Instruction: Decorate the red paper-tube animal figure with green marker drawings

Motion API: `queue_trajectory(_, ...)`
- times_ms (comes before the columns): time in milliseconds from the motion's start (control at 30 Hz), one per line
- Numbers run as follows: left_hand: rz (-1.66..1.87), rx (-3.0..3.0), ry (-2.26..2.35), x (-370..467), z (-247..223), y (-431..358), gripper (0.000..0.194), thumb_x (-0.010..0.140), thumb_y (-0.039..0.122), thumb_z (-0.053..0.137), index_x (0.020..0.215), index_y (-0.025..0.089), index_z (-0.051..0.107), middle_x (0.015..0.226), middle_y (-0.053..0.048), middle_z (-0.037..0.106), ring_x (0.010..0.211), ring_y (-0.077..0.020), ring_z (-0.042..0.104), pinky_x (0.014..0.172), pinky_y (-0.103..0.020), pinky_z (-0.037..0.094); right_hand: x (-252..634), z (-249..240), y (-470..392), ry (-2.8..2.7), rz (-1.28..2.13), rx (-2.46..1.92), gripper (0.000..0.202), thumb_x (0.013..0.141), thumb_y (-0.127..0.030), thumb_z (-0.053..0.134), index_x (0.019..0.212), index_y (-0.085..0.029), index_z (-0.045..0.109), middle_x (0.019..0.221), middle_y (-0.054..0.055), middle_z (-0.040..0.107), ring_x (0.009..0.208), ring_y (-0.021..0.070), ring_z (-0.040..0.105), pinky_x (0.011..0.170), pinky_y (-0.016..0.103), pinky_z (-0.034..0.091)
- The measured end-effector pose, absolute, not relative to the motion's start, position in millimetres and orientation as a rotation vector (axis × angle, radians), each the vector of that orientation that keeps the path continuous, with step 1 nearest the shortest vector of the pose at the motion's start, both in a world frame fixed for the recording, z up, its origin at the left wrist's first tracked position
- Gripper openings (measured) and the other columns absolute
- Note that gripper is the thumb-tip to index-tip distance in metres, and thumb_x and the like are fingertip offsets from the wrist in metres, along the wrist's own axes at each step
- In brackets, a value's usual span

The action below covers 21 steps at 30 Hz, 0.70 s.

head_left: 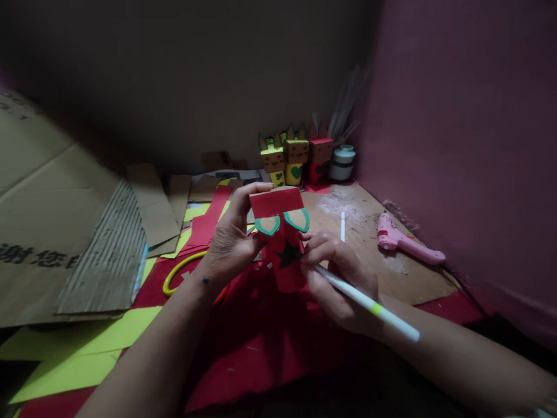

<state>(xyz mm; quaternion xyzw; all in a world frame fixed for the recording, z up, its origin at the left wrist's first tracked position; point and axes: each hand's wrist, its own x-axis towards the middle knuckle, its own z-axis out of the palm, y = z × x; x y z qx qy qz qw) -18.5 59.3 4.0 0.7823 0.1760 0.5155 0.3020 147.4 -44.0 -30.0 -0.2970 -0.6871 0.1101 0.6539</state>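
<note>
My left hand (238, 223) is wrapped round a red paper figure (287, 278) from its left side. The figure has a boxy red top, two tan ear shapes edged in green, and a dark star (287, 255) on its round body. In my right hand (337, 273) is a white marker pen (365, 301) with a yellow-green band, closed in the fingers. Its tip end is at the figure's right side by the star, mostly hidden behind my fingers. Whether the tip touches the paper I cannot tell.
Behind stand several finished-looking paper figures (297, 152) beside a pale green jar (342, 162). A pink glue gun (409, 241) lies on the cardboard board (369, 203) at right. Yellow-handled scissors (174, 273), red paper (211, 217), yellow paper (82, 342) and corrugated cardboard (102, 249) lie left.
</note>
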Motion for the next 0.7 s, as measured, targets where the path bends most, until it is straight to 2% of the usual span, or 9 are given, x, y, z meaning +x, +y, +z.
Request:
queue_trajectory(333,1.356,2.087,0.481,-19.4,0.8,61.9,0.058,0.078,0.031,0.088,0.128,0.028,0.057,0.129,-0.007,0.069,0.115,-0.0235,0.070,0.099,-0.034,0.059,144.8,-30.1,-43.9,-1.562,0.229,-0.685,0.025,0.084,-0.004,0.060,0.096,-0.025,0.060,0.083,0.000,0.062,0.076,0.0188,0.062,0.087,0.045,0.059)
queue_trajectory(533,1.362,2.064,0.495,-19.0,2.9,59.9,0.060,0.076,0.037,0.090,0.126,0.028,0.058,0.127,-0.008,0.070,0.111,-0.0230,0.071,0.095,-0.034,0.061,146.7,-31.7,-44.4,-1.560,0.238,-0.689,0.025,0.086,-0.003,0.058,0.096,-0.025,0.060,0.084,0.000,0.058,0.081,0.0190,0.063,0.094,0.047,0.059)
queue_trajectory(700,1.364,2.084,0.468,-19.3,5.6,58.1,0.060,0.075,0.033,0.091,0.126,0.027,0.059,0.127,-0.007,0.070,0.112,-0.0225,0.071,0.096,-0.033,0.060,146.8,-32.3,-43.7,-1.550,0.241,-0.672,0.026,0.086,-0.002,0.059,0.100,-0.025,0.061,0.086,0.001,0.060,0.085,0.0194,0.065,0.101,0.050,0.056)
